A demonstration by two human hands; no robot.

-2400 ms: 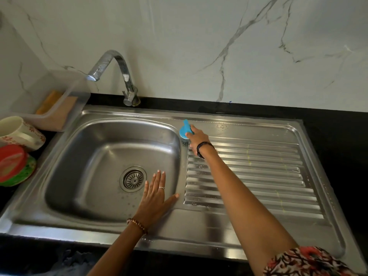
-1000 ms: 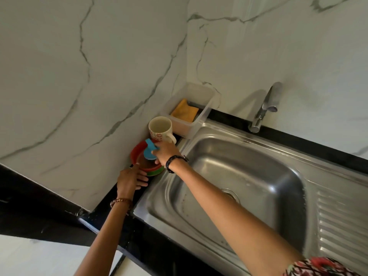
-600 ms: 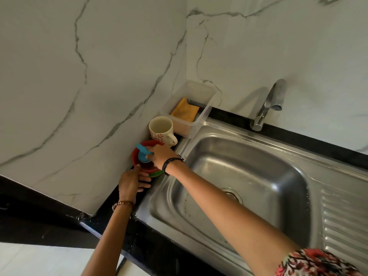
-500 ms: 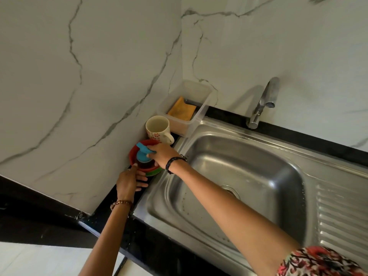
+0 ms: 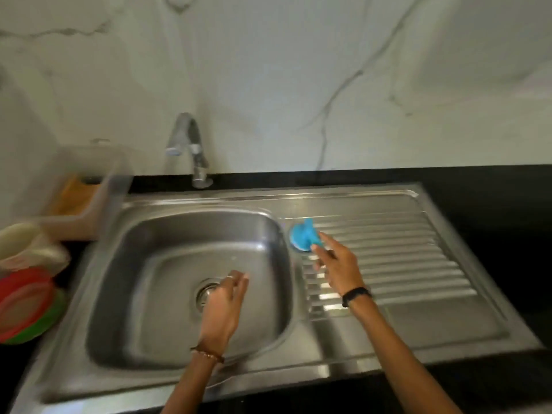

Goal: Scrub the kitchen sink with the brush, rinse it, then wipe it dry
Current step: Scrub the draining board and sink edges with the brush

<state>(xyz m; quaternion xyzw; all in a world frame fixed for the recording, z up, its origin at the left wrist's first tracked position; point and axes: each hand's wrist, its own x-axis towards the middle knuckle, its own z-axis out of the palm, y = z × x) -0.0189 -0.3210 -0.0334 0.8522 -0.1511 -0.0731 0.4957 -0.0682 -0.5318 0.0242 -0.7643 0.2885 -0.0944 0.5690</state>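
Observation:
The steel sink (image 5: 167, 351) fills the middle of the view, with its drain (image 5: 203, 294) in the basin floor. A blue brush (image 5: 301, 234) stands on the top left corner of the ribbed drainboard (image 5: 403, 264). My right hand (image 5: 337, 267) reaches to it, and the fingertips hold the brush's near side. Over the basin, just right of the drain, my left hand (image 5: 224, 306) hovers with loosely bent fingers and nothing in it. The whole view is blurred by motion.
The tap (image 5: 188, 144) stands behind the basin against the marble wall. At the left are a clear tub (image 5: 98, 210) with a yellow sponge (image 5: 74, 192), a mug (image 5: 24, 243) and stacked red and green bowls (image 5: 27, 306). Black counter (image 5: 507, 204) surrounds the sink.
The view swung right from the left corner back over the sink. My right hand carried the brush from the red bowl to the drainboard. My left hand left the bowl and came over the basin.

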